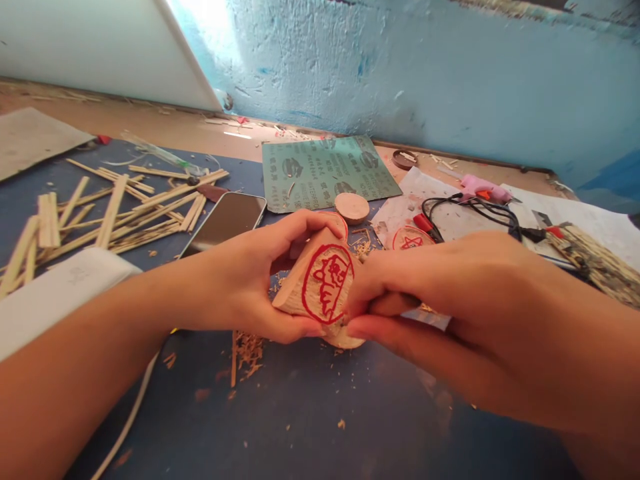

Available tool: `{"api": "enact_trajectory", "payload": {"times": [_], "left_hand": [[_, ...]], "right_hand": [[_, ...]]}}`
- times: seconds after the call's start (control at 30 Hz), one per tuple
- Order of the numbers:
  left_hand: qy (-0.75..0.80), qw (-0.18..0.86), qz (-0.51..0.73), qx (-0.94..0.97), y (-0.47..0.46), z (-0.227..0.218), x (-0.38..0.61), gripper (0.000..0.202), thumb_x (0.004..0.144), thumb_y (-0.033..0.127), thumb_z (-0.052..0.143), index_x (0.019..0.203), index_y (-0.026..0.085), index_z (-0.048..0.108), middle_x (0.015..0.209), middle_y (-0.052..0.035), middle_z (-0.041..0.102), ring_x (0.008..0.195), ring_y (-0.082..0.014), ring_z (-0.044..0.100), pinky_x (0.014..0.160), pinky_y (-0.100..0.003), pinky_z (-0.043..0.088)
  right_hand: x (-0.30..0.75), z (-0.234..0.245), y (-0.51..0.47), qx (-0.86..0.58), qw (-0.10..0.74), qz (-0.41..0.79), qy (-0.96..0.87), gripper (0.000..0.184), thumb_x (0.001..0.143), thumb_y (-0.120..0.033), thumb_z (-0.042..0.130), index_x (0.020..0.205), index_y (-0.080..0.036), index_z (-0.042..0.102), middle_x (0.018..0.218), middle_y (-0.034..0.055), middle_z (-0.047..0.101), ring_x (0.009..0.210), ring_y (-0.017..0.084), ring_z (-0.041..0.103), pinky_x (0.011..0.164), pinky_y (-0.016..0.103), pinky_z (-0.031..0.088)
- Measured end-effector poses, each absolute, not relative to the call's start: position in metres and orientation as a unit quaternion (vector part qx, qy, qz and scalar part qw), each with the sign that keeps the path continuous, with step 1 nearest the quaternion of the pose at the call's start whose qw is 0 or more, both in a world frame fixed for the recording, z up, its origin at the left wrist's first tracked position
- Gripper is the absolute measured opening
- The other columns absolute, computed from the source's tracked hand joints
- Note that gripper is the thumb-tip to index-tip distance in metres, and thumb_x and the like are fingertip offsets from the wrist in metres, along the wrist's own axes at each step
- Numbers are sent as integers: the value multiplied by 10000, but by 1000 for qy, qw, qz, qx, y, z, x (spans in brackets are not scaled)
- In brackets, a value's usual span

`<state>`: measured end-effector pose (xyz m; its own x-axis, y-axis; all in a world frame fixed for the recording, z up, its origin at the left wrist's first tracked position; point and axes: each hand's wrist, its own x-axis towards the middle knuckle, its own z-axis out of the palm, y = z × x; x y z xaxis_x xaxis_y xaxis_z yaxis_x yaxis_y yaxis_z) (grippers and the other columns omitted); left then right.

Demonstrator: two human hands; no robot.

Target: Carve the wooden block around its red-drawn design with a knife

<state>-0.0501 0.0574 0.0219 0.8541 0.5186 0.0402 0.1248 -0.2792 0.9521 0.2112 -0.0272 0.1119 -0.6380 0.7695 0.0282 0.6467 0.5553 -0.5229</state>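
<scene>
Wooden block (320, 287) sits gripped between your left hand (240, 280) and right hand (430, 313) above the blue tabletop (320, 413), its red-outlined design showing on one face, pale wood shavings (249, 350) lying below, and the carving looking only partly cut.

Wood block (327, 283) mid-desk, sticks (120, 213) + phone (225, 220) to L, sandpaper (330, 172) behind, glue gun (485, 189) on papers (440, 210) R
</scene>
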Motion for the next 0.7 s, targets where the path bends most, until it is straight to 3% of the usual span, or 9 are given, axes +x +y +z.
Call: {"api": "enact_trajectory", "payload": {"times": [0.17, 0.4, 0.57, 0.7], "left_hand": [[200, 578, 144, 778, 64, 21, -52, 976, 684, 315, 950, 1530, 386, 469, 1389, -19, 718, 1191, -316, 764, 984, -366, 670], [215, 588, 169, 762, 58, 22, -50, 963, 692, 262, 967, 1523, 370, 492, 1398, -78, 717, 1199, -352, 755, 972, -425, 673], [202, 598, 160, 758, 59, 22, -51, 973, 667, 258, 974, 1505, 404, 499, 1405, -64, 713, 1215, -344, 752, 960, -400, 676], [208, 598, 157, 758, 59, 24, -50, 941, 699, 241, 969, 1495, 395, 490, 1397, -68, 705, 1301, -361, 711, 951, -410, 682]], "right_hand": [[215, 110, -27, -397, 106, 261, -874, 225, 1098, -333, 609, 994, -244, 788, 698, -59, 683, 557, 93, 526, 548, 292, 309], [221, 122, -30, -409, 165, 257, -860, 133, 1063, -286, 686, 968, -249, 772, 733, -71, 737, 570, 88, 582, 606, 252, 419], [216, 118, -29, -377, 128, 273, -876, 140, 1076, -302, 655, 1017, -241, 766, 706, -81, 719, 553, 77, 563, 614, 264, 404], [216, 118, -32, -397, 152, 248, -871, 112, 1058, -265, 674, 999, -249, 769, 680, -73, 703, 558, 97, 579, 591, 276, 391]]}}
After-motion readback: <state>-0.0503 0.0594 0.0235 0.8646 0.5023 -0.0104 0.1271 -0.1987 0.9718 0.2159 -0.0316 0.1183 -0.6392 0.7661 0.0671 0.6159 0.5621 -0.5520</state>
